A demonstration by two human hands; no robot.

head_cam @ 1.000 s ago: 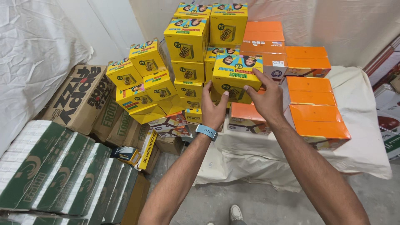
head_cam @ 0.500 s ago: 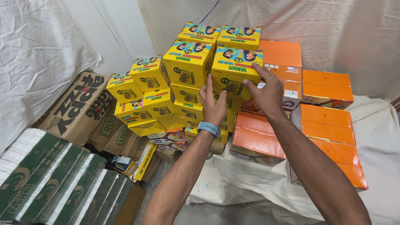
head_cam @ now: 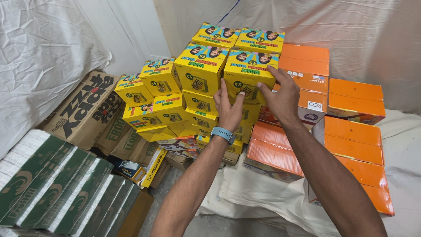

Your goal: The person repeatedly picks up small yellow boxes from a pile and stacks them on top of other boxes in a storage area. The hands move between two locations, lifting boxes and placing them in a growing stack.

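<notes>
Two bare forearms, no sleeves, one wristband.

Left hand (head_cam: 229, 112) and right hand (head_cam: 280, 97) uncovered, without gloves or rings in view. Around the left wrist, a light blue band (head_cam: 222, 134) with a smooth, rubbery look, slightly wider at the outer edge, plain and unmarked from this angle; face of any watch or tracker turned away, so not to be told. Right wrist without band or bracelet. Fingernails short and plain. Both forearms uncovered down to the bottom edge, with fine dark hair along their length. Upper arms and clothing out of view.
</notes>
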